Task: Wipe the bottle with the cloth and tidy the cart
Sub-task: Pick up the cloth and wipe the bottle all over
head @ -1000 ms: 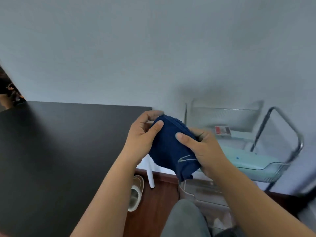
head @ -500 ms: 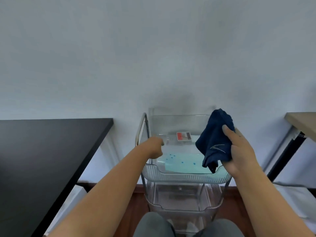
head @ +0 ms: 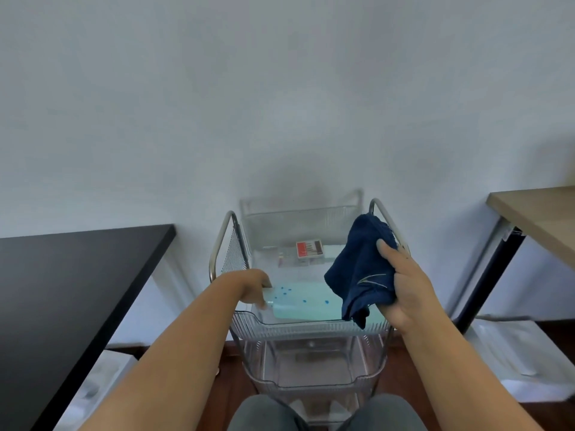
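Head view: a clear plastic cart (head: 306, 329) with a metal frame stood at the lower centre of the frame, against a pale wall (head: 280, 88). In its top tray lay a light blue-green bottle (head: 306, 303) on its side, dotted with small blue marks, its cap end pointing to the left of the frame. Behind it, toward the back of the tray, sat a small box with a red label (head: 308, 249). The left hand (head: 253, 287) reached in from the lower left, fingers curled down at the bottle's cap end and touching it; whether they actually closed round the bottle could not be told. The right hand (head: 404, 287), right of centre, gripped a dark blue cloth (head: 361, 269) bunched in its fingers, thumb pressed on the fabric. The cloth hung above the right side of the tray, its lower folds dangling over the bottle's far end and the tray's front rim. A black table (head: 62, 290) filled the lower left of the frame, and the corner of a wooden table (head: 538, 213) with a dark leg showed at the right edge. The person's grey-clad knees (head: 264, 413) appeared at the bottom centre, before the cart's lower trays.
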Demonstrator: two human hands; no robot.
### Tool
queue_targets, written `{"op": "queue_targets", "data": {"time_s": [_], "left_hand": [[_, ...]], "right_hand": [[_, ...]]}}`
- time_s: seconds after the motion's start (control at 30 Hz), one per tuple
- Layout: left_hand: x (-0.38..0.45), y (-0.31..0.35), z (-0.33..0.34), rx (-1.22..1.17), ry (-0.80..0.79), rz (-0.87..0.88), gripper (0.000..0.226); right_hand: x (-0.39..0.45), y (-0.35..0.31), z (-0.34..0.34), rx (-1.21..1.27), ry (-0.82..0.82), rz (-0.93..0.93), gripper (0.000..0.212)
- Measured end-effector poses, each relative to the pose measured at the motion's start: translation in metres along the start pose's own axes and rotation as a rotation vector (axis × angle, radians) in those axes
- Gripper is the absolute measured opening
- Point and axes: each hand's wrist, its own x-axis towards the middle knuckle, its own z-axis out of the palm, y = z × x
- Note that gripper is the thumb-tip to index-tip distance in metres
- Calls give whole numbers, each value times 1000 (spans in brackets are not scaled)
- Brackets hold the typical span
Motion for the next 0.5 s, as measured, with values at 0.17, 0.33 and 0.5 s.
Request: {"op": "queue_targets", "data": {"time_s": [0.17, 0.33, 0.5], "left_hand": [[-19, -1, -13, -42, 64, 26, 49], [-55, -7, -37, -193, 209, 119, 47], [-82, 13, -49, -384, 514, 216, 35]], "right_hand": [[-1, 3, -4, -5, 8, 19, 20], [-5, -1, 2, 65, 43, 1, 18], [-16, -4, 25, 96, 8, -47, 17]]}}
